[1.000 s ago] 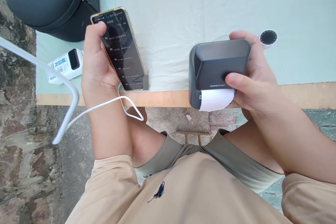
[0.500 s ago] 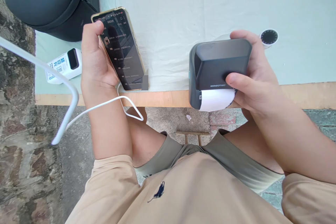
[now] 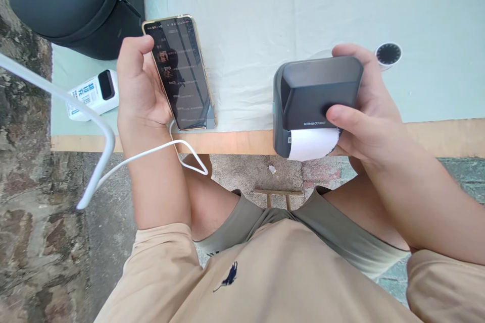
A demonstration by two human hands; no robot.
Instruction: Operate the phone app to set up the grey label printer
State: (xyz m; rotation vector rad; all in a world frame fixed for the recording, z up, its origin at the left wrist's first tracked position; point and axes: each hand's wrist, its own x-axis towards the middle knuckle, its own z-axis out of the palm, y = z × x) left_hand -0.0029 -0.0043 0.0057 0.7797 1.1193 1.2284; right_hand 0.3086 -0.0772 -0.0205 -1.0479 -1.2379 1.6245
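- At the far left a black bag point(image 3: 71, 5) stands on the table point(image 3: 435, 136), in the back corner, away from my hands.
- Just before it a small white box point(image 3: 93, 93) lies on the pale cloth point(image 3: 284, 20), near my wrist but apart from it.
- My left hand point(image 3: 138, 88) grasps the phone point(image 3: 180, 73) from its left side. The thumb is bent over the top of the screen, so I can work the screen with this one hand.
- I hold the phone tilted up from the cloth, with the screen toward my face. A white cable point(image 3: 151, 154) hangs from its lower end over the table edge.
- My right hand point(image 3: 364, 106) is closed around the dark printer point(image 3: 316, 103), which sits at the front edge of the table. The fingers are behind it and the thumb presses on its front, I think to keep it steady.
- A white label point(image 3: 312, 144) curls out from the slot under my thumb.
- A small round black cap point(image 3: 387, 54) lies on the cloth just behind my right hand.
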